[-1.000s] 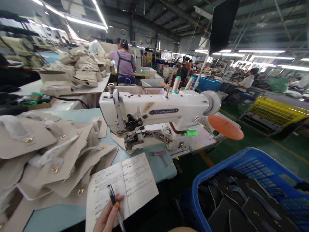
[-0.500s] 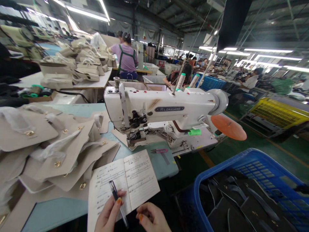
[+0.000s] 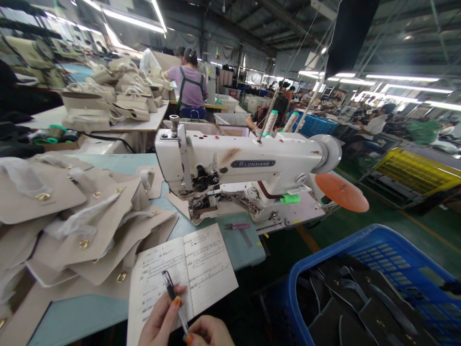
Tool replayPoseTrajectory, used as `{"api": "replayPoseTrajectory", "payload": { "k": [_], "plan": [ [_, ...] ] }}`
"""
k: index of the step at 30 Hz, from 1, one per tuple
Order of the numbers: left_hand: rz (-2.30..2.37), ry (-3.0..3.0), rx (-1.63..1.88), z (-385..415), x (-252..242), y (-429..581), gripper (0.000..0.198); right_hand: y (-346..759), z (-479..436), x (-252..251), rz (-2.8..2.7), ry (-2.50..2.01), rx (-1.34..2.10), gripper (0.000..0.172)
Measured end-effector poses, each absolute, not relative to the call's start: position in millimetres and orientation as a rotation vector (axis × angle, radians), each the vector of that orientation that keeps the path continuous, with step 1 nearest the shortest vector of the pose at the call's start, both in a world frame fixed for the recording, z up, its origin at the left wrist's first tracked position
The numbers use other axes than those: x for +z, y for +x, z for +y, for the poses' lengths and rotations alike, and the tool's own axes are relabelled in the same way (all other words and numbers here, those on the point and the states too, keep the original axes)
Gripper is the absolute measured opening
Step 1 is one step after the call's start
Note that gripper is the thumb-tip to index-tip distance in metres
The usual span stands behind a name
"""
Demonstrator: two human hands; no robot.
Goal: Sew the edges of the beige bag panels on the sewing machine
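My left hand (image 3: 161, 317) is closed around a pen (image 3: 169, 287), thumb and fingers pinching it at the dark grip. The pen slants over the left page of an open notebook (image 3: 212, 262) filled with handwriting. At the pen's lower end, my right hand (image 3: 213, 331) has its fingers closed on the clear barrel, partly cut off by the bottom of the view. Thread snips with a pink handle (image 3: 242, 226) lie on the table just beyond the notebook, below the sewing machine (image 3: 237, 158).
Beige bag panels with gold clasps (image 3: 104, 226) are heaped on the pale blue table (image 3: 82, 317) at left. To the right stands a blue basket (image 3: 293, 288) of dark panels (image 3: 360, 312). A person in a purple top (image 3: 194, 81) works further back.
My right hand has moved left and down to the pen's lower end, where its fingers now close on it. My left hand keeps its hold, nearly still.
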State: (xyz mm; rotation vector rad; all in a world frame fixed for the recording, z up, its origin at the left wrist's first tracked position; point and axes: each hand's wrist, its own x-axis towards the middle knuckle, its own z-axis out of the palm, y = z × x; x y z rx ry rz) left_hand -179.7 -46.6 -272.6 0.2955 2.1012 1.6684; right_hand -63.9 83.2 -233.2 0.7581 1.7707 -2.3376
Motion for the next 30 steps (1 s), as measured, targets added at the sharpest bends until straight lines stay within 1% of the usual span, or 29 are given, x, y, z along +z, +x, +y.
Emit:
{"api": "replayPoseTrajectory", "payload": {
  "k": [2,5,8,10,12,15,17,19,21,25,30],
  "plan": [
    [2.099,0.312,1.67,-45.7,-271.5,-179.4,0.047,-63.8,86.6,-235.3,1.743,0.754,-2.355,0.071],
    [2.12,0.338,1.657,-43.7,-267.2,-177.8,0.046,-63.9,88.5,-243.8,1.761,0.801,-2.349,0.071],
    [2.184,0.453,1.613,-43.4,-266.9,-177.5,0.039,-64.3,88.9,-254.2,1.81,0.834,-2.37,0.069],
    [2.273,0.692,1.534,-44.3,-269.9,-178.2,0.034,-63.9,90.6,-259.2,1.837,0.85,-2.406,0.069],
    [2.427,1.056,1.362,-44.6,-272.7,-178.2,0.032,-61.9,94.9,-261.3,1.845,0.896,-2.448,0.07],
    [2.711,1.552,0.919,-40.5,-270.8,-174.6,0.042,-54.9,107.1,-260.6,1.817,1.021,-2.501,0.07],
    [2.842,1.755,0.644,-34.5,-265.5,-170.6,0.046,-47.3,117.7,-261.1,1.777,1.142,-2.515,0.069],
    [2.894,1.871,0.464,-27.1,-259.2,-167.2,0.047,-38.2,128.4,-265.2,1.727,1.276,-2.52,0.071],
    [2.894,1.931,0.382,-19.4,-254.3,-165.3,0.048,-28.5,137.8,-272.8,1.699,1.408,-2.527,0.073],
    [2.849,1.986,0.35,-4.4,-250.7,-163.4,0.051,-9.3,150.1,-288.2,1.734,1.556,-2.504,0.073],
    [2.815,1.876,0.335,13.4,-250.5,-157.4,0.066,11.3,155.5,-290.1,1.829,1.619,-2.441,0.069]
  ]
}}
